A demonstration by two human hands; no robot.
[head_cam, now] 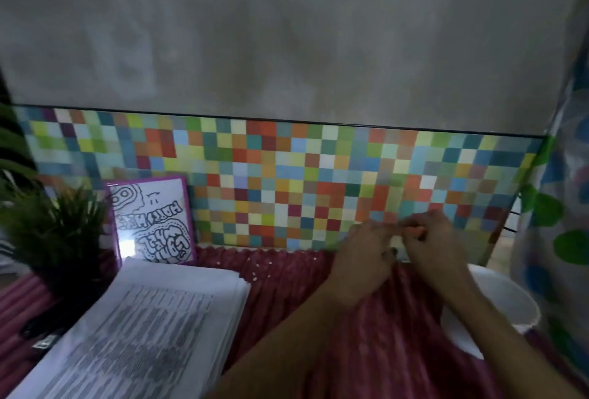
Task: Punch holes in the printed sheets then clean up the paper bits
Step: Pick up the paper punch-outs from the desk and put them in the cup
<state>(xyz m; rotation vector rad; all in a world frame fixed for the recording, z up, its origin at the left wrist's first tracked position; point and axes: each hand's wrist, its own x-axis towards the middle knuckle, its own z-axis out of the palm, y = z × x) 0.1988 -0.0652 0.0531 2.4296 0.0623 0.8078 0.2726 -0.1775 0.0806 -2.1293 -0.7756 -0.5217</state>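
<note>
A thick stack of printed sheets [153,322] lies at the lower left on the ribbed pink table cover [287,296]. Small white paper bits [255,278] are scattered on the cover behind the stack. My left hand [366,252] and my right hand [435,239] meet near the back wall, fingers curled round a small object [414,231] between them. The hands and blur hide most of it; only an orange patch and a dark part below it show. A white bin [503,300] stands just right of my hands, below my right forearm.
A dark potted plant [54,233] stands at the left. A purple-framed drawing [153,220] leans on the coloured mosaic tile strip [287,182] at the back. A spotted curtain [561,207] hangs at the right edge.
</note>
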